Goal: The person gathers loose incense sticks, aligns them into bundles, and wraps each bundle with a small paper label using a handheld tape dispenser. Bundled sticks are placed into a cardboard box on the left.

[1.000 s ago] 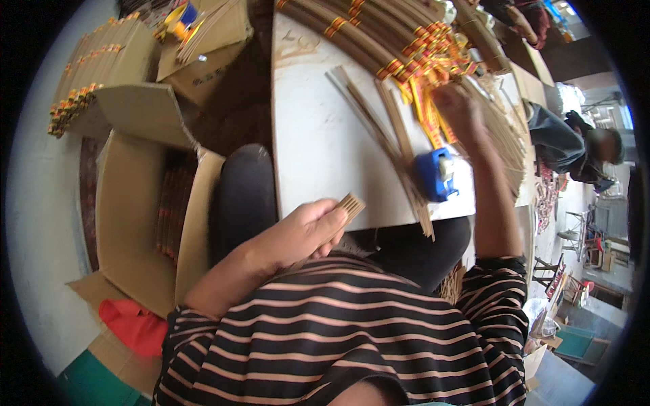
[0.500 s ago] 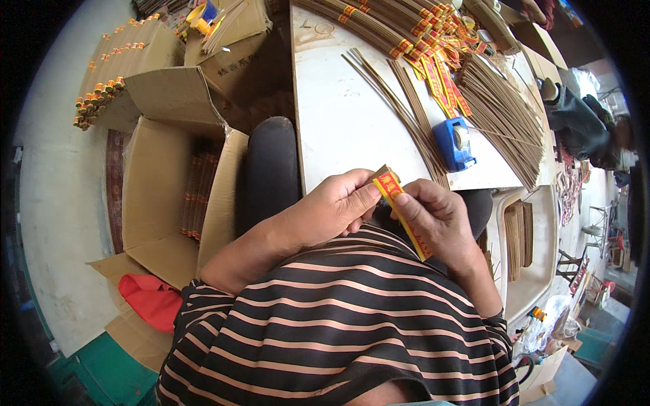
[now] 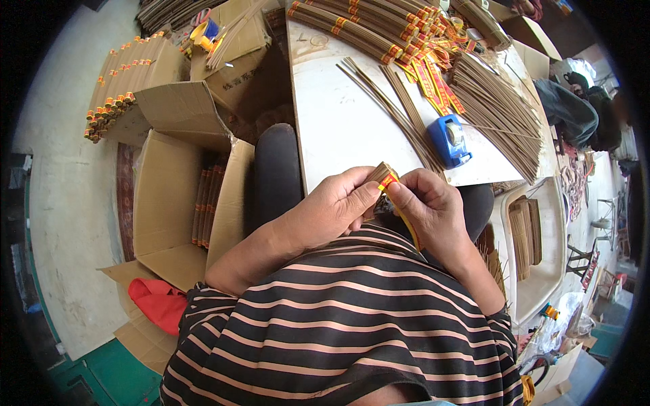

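Note:
My left hand (image 3: 345, 199) is closed round a bundle of incense sticks (image 3: 382, 172), whose end pokes up between my hands. A red and yellow paper band (image 3: 388, 181) lies against the bundle near that end. My right hand (image 3: 430, 203) pinches the band with thumb and fingers, and its yellow tail hangs down below. The rest of the bundle is hidden behind my left hand. Just beyond my hands, a blue tape dispenser (image 3: 449, 142) stands on the white table (image 3: 332, 128), beside loose incense sticks (image 3: 414, 111). More paper bands (image 3: 435, 84) lie behind it.
Banded incense bundles (image 3: 359, 27) are piled at the table's far side, with a fan of loose sticks (image 3: 497, 108) at right. An open cardboard box (image 3: 169, 203) holding bundles stands left; a white tub (image 3: 542, 271) with sticks is at right. Stacked bundles (image 3: 128, 74) sit far left.
The paper band, earlier stretched diagonally across between my hands, now bends round the bundle's end, its tail hanging lower. My right hand has closed in on the bundle. The view has shifted slightly.

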Demonstrator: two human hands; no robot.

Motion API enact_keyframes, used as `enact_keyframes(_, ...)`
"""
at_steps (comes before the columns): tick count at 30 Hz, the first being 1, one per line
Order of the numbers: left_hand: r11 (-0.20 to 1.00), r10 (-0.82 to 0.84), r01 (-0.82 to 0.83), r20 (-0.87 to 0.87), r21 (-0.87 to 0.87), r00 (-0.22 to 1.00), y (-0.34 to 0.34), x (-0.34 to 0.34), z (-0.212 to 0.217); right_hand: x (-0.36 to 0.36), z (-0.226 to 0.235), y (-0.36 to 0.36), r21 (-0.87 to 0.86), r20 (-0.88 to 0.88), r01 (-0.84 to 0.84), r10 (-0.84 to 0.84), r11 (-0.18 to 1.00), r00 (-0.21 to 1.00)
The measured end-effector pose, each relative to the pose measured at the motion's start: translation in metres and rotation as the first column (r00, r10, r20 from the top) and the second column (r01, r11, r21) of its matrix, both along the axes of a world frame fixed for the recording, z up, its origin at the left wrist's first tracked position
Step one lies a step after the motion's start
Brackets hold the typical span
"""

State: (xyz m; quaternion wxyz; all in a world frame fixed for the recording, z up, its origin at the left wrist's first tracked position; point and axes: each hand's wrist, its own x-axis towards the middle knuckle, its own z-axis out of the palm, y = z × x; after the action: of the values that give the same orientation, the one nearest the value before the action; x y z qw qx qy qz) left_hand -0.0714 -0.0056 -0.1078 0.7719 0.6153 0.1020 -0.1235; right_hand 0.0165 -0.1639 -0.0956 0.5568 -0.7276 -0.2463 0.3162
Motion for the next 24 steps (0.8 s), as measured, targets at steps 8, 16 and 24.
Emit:
enact_keyframes(8, 0.999, -0.031, 0.031, 0.002, 0.018, 1.0, -0.0017, 0.0002, 0.0026, 0.0011, 0.0032, 0.0018, -0.008, 0.056, 0.037, -0.037, 0.999, 0.998)
enact_keyframes(16, 0.996, -0.091, 0.089, 0.073, 0.025, 0.993, -0.0003, -0.0013, 0.0032, 0.007, 0.0028, -0.0004, -0.023, -0.012, -0.002, 0.002, 1.0, 1.0)
enact_keyframes(24, 0.997, -0.06, 0.058, 0.052, 0.047, 0.997, -0.0045, 0.0024, -0.0007, 0.0066, 0.0039, -0.0012, -0.01, -0.044, 0.002, -0.003, 1.0, 0.999)
